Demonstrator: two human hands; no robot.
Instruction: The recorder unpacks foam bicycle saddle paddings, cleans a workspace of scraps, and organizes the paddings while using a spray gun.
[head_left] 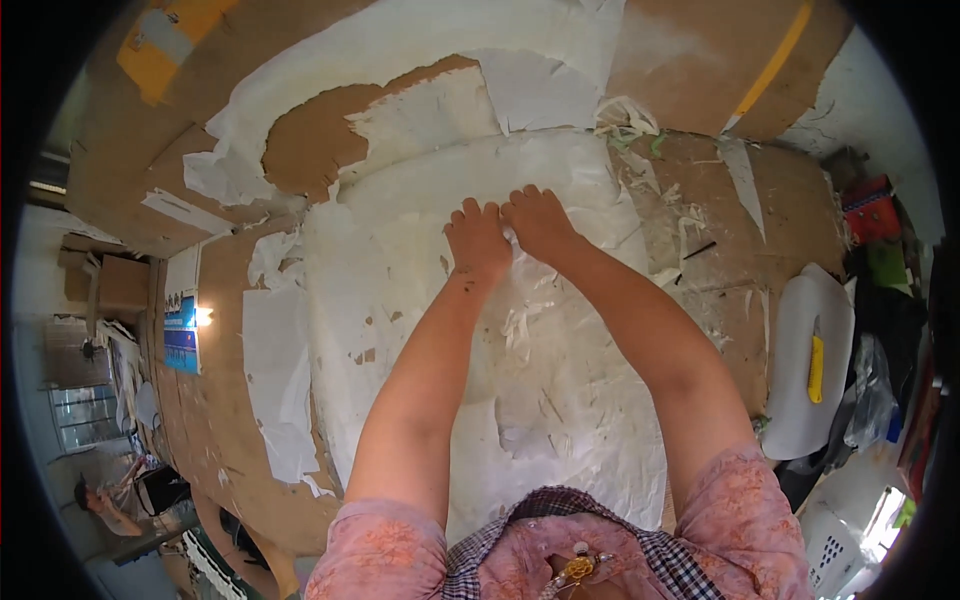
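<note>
Both arms reach out over a worn white sheet (400, 300) on a cardboard-covered bench. My left hand (478, 240) and my right hand (538, 224) are side by side near its far part, almost touching. The fingers of both curl down, closed. A small whitish bit shows between the hands, and whatever else the fingers grip is hidden beneath them. Below the hands the sheet looks wrinkled and torn, with loose whitish flakes (517, 330) on it.
Torn cardboard (700, 60) rises behind the bench. A thin black stick (700, 250) lies at right, near a yellow-handled tool (816, 368) on a pale rounded pad (795, 410). A blue printed card (181, 340) is at left. Another person (112, 508) is far left.
</note>
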